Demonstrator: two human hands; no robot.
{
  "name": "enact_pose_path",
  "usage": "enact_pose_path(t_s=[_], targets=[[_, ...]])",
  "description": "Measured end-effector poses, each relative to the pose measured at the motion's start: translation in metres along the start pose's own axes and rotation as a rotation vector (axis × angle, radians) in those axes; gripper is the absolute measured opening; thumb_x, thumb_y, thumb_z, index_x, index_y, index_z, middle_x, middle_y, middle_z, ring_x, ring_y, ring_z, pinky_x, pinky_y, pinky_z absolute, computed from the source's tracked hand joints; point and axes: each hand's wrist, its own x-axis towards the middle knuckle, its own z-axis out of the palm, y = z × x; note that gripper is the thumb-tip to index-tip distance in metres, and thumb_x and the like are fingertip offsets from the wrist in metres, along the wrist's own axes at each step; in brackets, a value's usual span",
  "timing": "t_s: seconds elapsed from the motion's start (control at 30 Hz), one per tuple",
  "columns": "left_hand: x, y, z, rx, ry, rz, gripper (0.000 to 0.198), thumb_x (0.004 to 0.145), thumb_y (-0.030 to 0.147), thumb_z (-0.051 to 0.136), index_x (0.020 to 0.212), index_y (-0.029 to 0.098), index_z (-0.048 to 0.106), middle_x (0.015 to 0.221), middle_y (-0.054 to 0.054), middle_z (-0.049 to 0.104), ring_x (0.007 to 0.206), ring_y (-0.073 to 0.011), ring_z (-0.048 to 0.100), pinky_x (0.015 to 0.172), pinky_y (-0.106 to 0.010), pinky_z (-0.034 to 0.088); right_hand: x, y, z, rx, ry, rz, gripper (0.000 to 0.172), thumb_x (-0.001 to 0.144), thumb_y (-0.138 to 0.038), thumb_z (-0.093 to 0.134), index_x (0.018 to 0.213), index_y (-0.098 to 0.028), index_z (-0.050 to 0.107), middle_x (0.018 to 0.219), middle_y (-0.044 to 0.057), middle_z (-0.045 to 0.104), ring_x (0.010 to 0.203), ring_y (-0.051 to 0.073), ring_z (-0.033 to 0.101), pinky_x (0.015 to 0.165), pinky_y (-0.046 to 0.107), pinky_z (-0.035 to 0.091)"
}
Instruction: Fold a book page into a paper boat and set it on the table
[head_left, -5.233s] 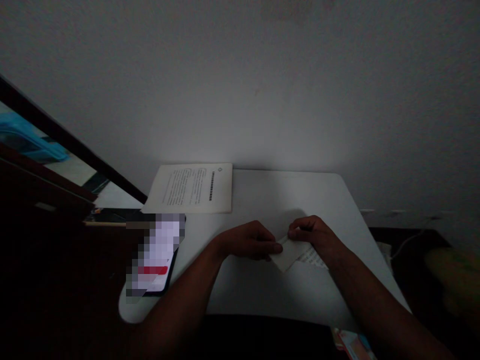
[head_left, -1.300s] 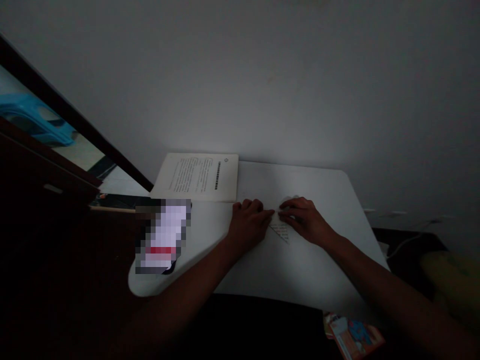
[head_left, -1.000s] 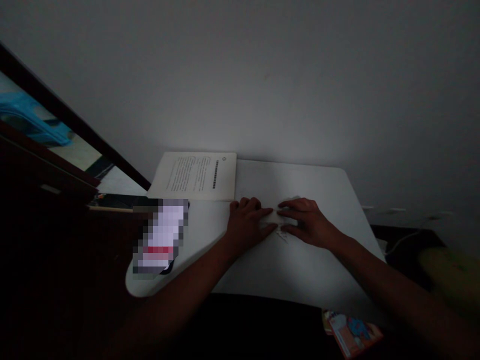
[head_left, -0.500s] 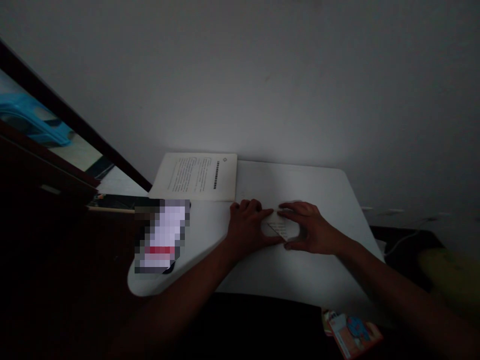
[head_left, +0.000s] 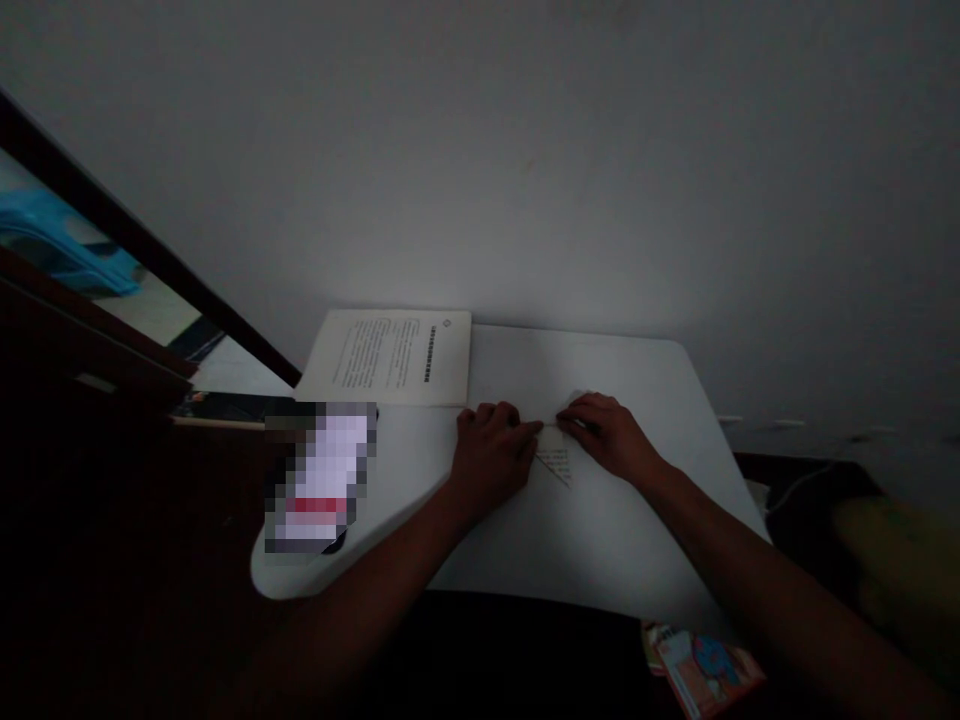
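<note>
A small folded piece of printed paper (head_left: 555,464) lies on the white table, with a pointed corner toward me. My left hand (head_left: 491,452) is at its left side, the index finger stretched to the paper's upper edge and the other fingers curled; its thumb is hidden. On the other side, my right hand (head_left: 609,432) has thumb and fingertips pinched together on the far right part of the paper. Those fingers cover some of the sheet, and dim light blurs the folds.
An open-faced printed book (head_left: 390,358) lies at the table's back left. Before it rests a phone (head_left: 330,475) with a blurred screen. The white table (head_left: 622,540) stands against a grey wall. Below its front edge is a colourful booklet (head_left: 712,665).
My right thumb has left the paper's near corner and closed toward the fingers at the far edge. My left thumb has drawn back too, showing more of the paper's near corner.
</note>
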Motion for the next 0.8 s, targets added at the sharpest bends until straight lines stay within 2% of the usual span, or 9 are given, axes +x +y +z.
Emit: enact_pose_path(t_s=[0.27,0.37,0.53,0.67,0.8], targets=[[0.000,-0.001,-0.001,-0.018,-0.012,0.005,0.029,0.085,0.032,0.051,0.112,0.033,0.062,0.103,-0.005,0.055,0.098,-0.0254,0.044,0.085,-0.045,0.028,0.013,-0.004,-0.001,0.055,-0.008,0.205,0.010,0.079,-0.029,0.062,0.077,-0.022,0.069,0.074,0.002,0.069,0.066,0.017,0.063,0.065,0.031,0.050],[0.000,-0.001,-0.002,-0.025,-0.013,0.004,0.029,0.085,0.032,0.050,0.112,0.033,0.062,0.103,-0.005,0.055,0.098,-0.0251,0.044,0.085,-0.045,0.028,0.017,-0.003,0.000,0.065,-0.001,0.239,0.010,0.078,-0.030,0.063,0.075,-0.022,0.069,0.072,0.002,0.070,0.064,0.017,0.065,0.061,0.031,0.051],[0.000,-0.001,-0.003,-0.034,-0.014,-0.003,0.029,0.085,0.031,0.051,0.111,0.032,0.062,0.102,-0.006,0.056,0.098,-0.0250,0.044,0.087,-0.045,0.028,0.013,-0.004,0.000,0.055,-0.002,0.192,0.012,0.081,-0.031,0.061,0.079,-0.022,0.068,0.075,0.002,0.069,0.067,0.017,0.063,0.065,0.032,0.049],[0.001,-0.002,-0.004,-0.039,-0.029,-0.019,0.030,0.084,0.031,0.052,0.112,0.031,0.061,0.103,-0.006,0.056,0.098,-0.0250,0.045,0.086,-0.045,0.029,0.007,-0.003,0.001,-0.024,-0.037,0.034,0.015,0.087,-0.027,0.054,0.088,-0.021,0.067,0.082,0.005,0.067,0.079,0.019,0.061,0.077,0.037,0.045],[0.001,0.000,-0.006,-0.050,-0.036,-0.034,0.031,0.084,0.030,0.053,0.113,0.031,0.061,0.104,-0.006,0.056,0.099,-0.0251,0.046,0.088,-0.046,0.029,0.006,0.003,0.001,-0.054,-0.081,-0.100,0.020,0.090,-0.027,0.049,0.094,-0.022,0.068,0.085,0.007,0.067,0.080,0.019,0.059,0.076,0.039,0.042]])
